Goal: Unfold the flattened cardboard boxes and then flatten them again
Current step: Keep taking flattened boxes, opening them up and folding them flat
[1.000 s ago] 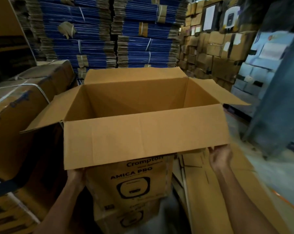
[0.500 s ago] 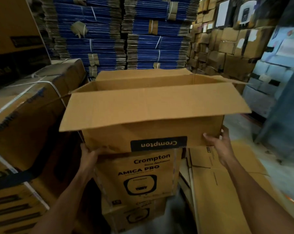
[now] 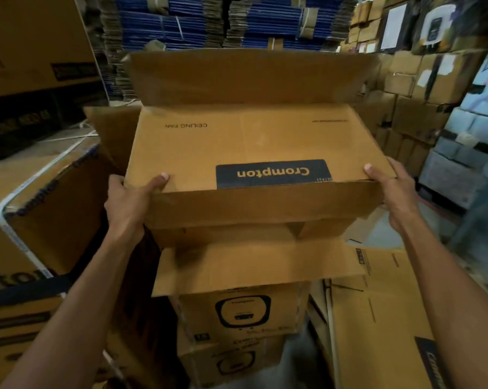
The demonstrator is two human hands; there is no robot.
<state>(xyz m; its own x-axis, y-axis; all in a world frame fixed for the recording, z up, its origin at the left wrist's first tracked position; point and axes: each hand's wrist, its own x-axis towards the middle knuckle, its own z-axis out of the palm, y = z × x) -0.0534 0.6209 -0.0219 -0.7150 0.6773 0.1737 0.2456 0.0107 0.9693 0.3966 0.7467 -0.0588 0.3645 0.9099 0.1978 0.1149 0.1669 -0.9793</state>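
Note:
I hold a brown cardboard box [image 3: 251, 141] tipped over so one printed side faces up, with an upside-down blue "Crompton" label. Its flaps hang loose: one stands up at the far side, others fold down toward me. My left hand [image 3: 130, 203] grips the near left corner, thumb on top. At the near right corner, my right hand [image 3: 391, 189] grips in the same way. The box hangs above a stack of printed Crompton boxes [image 3: 242, 315].
Strapped cartons [image 3: 40, 192] stand close on the left. Flattened cardboard sheets [image 3: 377, 318] lean at lower right. Bundles of blue flattened cartons [image 3: 209, 21] fill the back, and stacked brown boxes [image 3: 405, 102] rise at the right.
The box was upright with its open top facing me. It has since been lifted and rolled away from me, so a printed side faces up. Both hands moved up to its near corners.

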